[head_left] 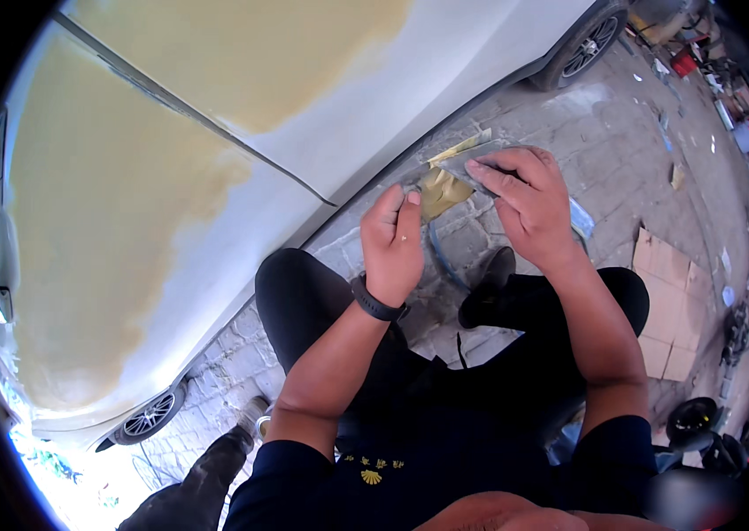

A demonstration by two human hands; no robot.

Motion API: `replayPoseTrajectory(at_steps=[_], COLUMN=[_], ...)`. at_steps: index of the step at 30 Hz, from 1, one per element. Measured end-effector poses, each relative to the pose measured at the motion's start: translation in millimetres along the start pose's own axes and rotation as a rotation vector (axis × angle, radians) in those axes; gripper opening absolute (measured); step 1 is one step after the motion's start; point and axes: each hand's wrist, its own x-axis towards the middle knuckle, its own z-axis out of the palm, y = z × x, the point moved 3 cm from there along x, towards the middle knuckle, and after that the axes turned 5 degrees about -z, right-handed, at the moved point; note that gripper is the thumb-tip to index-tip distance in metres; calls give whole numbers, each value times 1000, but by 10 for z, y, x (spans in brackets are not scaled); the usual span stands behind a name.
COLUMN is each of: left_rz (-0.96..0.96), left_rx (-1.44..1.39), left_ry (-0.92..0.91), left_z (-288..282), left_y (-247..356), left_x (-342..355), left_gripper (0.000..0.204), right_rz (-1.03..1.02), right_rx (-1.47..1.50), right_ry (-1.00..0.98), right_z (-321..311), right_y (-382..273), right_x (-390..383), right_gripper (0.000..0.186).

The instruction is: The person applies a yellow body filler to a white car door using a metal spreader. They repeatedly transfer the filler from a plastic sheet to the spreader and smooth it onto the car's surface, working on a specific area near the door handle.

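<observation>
My left hand and my right hand are raised over the paving, fingers closed on a creased, folded sheet of abrasive-looking paper, olive-yellow on one face and grey on the other. The left hand pinches its left part, while the right grips the upper right part. A narrow pale-yellow folded piece sticks up behind it. A dark watch band circles my left wrist. To the left stands a white car with broad mustard-yellow patches on its side panels. Beneath my hands a blue-grey hose runs over the paving.
My bent legs are below my hands on the grey paving. Flattened cardboard lies at the right, with assorted containers and clutter along the far right. Another person's dark-trousered leg is at the lower left, near the car's wheel.
</observation>
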Motion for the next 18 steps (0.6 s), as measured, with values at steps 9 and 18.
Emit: replayPoseTrajectory(at_steps=[9, 18], left_rz=[50, 85], left_rx=[79, 129], left_ry=[-9, -31], left_z=[34, 28], left_y=[181, 240], left_x=[-55, -76], left_gripper=[31, 28], right_rz=[-5, -11], right_rx=[-8, 28], right_ry=[36, 43], right_z=[8, 33], right_y=[-25, -43], right_x=[-19, -6], right_gripper=[43, 38])
